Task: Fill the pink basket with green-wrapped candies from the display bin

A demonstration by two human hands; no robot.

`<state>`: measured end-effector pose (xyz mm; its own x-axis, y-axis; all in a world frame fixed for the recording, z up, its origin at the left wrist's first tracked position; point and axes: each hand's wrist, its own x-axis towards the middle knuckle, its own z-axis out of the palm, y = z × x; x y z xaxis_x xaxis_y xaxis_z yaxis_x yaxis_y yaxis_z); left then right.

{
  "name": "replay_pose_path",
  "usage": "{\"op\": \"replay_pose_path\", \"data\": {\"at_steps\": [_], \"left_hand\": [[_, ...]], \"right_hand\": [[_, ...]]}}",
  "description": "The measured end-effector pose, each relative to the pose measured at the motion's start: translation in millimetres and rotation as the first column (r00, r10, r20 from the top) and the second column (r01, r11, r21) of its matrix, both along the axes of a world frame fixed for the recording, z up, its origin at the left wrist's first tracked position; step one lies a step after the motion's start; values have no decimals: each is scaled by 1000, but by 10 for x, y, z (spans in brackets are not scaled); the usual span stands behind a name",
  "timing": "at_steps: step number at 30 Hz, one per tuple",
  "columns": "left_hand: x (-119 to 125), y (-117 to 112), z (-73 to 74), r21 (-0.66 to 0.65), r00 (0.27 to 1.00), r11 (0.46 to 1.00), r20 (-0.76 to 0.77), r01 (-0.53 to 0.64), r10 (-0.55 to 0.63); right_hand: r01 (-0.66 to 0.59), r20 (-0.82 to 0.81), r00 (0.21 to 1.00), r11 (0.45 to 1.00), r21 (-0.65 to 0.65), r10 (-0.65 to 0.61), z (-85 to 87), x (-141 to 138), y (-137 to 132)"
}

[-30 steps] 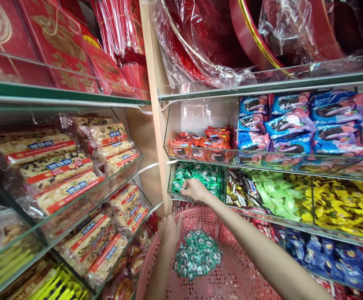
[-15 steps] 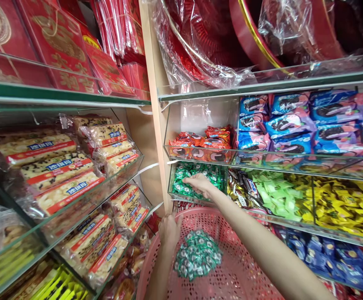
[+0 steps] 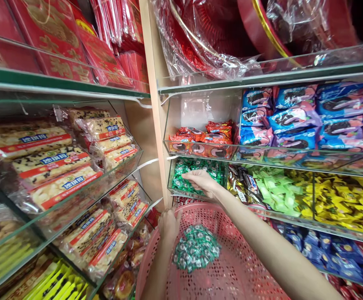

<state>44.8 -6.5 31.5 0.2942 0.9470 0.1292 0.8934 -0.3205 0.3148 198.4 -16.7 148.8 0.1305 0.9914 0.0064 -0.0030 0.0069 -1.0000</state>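
Note:
My left hand (image 3: 169,225) is closed over the back left rim of a pink perforated plastic basket (image 3: 247,254). Inside the basket lies a pile of small green-wrapped candies (image 3: 197,246). More green-wrapped candies (image 3: 181,173) fill a glass-fronted shelf compartment just beyond. Over the front of that compartment is my right hand (image 3: 203,183), its fingers pressed together and pointing left. Whatever it may hold between the fingertips is hidden. The right forearm passes above the basket's right side.
Glass shelf fronts (image 3: 294,160) run close above and below my right hand. Right of the green candies sit light green packets (image 3: 278,189) and yellow-wrapped candies (image 3: 350,204). Wrapped pastry bars (image 3: 58,160) stack on the left shelves. A wooden upright (image 3: 156,125) stands between the shelf units.
The view has shifted slightly. My right hand stays at the green candy compartment, a little higher against its front, with fingers together. My left hand keeps its hold on the basket rim.

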Motion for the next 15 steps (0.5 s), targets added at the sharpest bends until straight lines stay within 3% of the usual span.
{"op": "replay_pose_path", "data": {"at_steps": [3, 5, 10, 13, 15], "left_hand": [[3, -10, 20, -7, 1000, 1000, -7, -9, 9], [4, -11, 21, -18, 1000, 1000, -11, -5, 5], [0, -12, 14, -5, 1000, 1000, -2, 7, -7], [0, -24, 31, -6, 1000, 1000, -8, -1, 1], [1, -33, 45, -7, 1000, 1000, -12, -3, 3]], "right_hand": [[-86, 134, 988, 995, 50, 79, -43, -56, -187], [-202, 208, 960, 978, 60, 185, -162, -65, -327], [-406, 290, 859, 906, -117, 422, -757, 34, -525], [-385, 465, 756, 887, -255, 461, -1134, 54, -524], [-314, 670, 620, 912, -265, 408, -1309, 6, -507]]}}
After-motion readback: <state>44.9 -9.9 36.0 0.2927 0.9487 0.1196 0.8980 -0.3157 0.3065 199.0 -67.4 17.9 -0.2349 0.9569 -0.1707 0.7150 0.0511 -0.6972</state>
